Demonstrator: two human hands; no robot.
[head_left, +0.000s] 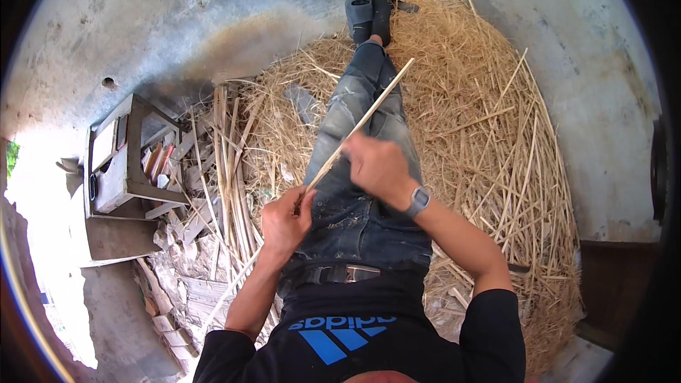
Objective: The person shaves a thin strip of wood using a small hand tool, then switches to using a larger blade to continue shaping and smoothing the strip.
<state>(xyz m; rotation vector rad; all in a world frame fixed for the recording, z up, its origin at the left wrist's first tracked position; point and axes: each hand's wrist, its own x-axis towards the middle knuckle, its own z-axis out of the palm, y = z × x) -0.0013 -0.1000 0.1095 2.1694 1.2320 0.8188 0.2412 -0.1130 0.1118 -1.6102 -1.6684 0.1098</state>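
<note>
Yellow straw-like shavings border grey wall; left hand pinches slim pale wooden strip; right hand curls, hold unclear; even pressure should help.

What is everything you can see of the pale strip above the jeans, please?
The strip is slender and pale yellow, like split bamboo or wood. It slants over the jeans, its far end above straw. The left hand pinches it between thumb and fingers; the blurred right hand is alongside it, contact unclear. A pale length behind the left hand may be its continuation.
</note>
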